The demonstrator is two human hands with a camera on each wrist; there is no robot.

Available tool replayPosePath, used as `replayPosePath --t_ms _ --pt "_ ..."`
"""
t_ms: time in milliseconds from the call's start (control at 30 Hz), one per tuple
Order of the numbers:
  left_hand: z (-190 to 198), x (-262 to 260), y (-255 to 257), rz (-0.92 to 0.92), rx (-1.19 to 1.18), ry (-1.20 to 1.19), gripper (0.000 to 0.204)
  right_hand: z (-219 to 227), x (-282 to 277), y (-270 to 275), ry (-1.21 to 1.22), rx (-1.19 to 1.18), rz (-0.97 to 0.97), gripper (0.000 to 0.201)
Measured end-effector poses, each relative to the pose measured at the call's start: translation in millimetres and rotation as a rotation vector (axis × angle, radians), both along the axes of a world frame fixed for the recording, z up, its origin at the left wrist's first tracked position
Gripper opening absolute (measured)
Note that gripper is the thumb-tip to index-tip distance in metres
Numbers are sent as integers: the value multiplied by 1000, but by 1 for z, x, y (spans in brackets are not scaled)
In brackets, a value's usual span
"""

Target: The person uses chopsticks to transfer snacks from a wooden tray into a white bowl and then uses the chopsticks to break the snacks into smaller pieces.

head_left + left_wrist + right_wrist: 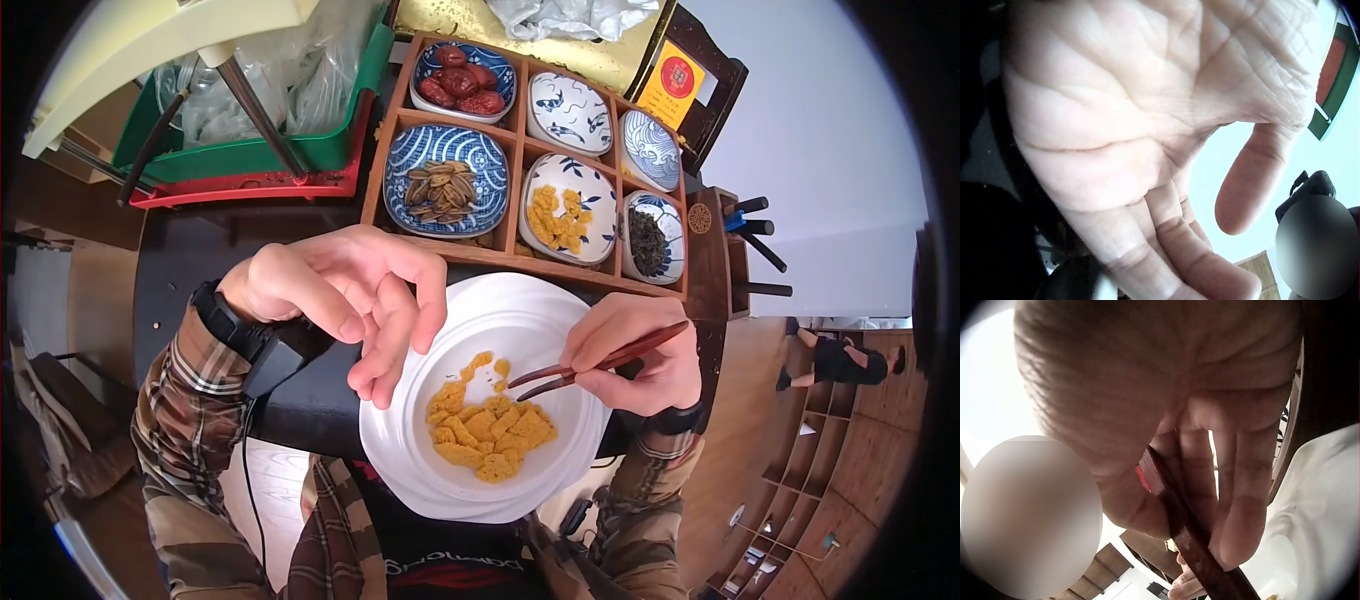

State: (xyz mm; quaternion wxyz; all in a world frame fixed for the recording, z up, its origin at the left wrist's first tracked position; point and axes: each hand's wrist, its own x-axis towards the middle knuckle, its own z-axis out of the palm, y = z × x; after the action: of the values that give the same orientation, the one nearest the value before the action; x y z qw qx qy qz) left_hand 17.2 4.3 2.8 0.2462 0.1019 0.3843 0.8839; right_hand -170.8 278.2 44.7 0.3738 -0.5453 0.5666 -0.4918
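My right hand point(640, 355) grips a pair of dark red wooden tweezers point(635, 348), also seen in the right wrist view. The tweezers' two tips stand slightly apart over a white wide-rimmed bowl point(400, 450). Yellow crispy flakes point(495, 430) lie heaped in the bowl, with a few smaller pieces trailing up its left side. My left hand point(345, 300) hovers over the bowl's left rim, holding nothing, fingers loosely bent. Its bare palm fills much of the left wrist view.
Behind the bowl stands a divided wooden tray point(515, 190) with small dishes: red dates point(462, 80), striped seeds point(440, 192), yellow flakes point(560, 217), dark dried leaves point(648, 245). A green basket point(330, 150) holds plastic bags at left. Someone in dark clothes point(850, 360) is far right.
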Motion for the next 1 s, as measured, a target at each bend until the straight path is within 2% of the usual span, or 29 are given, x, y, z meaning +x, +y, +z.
replayPosePath --t_ms 167,1000 --pt "1 -1 -1 -13 8 -12 35 -1 -1 -1 15 60 33 22" --pt "2 -2 -1 -16 8 -5 35 -3 1 -4 75 23 76 22"
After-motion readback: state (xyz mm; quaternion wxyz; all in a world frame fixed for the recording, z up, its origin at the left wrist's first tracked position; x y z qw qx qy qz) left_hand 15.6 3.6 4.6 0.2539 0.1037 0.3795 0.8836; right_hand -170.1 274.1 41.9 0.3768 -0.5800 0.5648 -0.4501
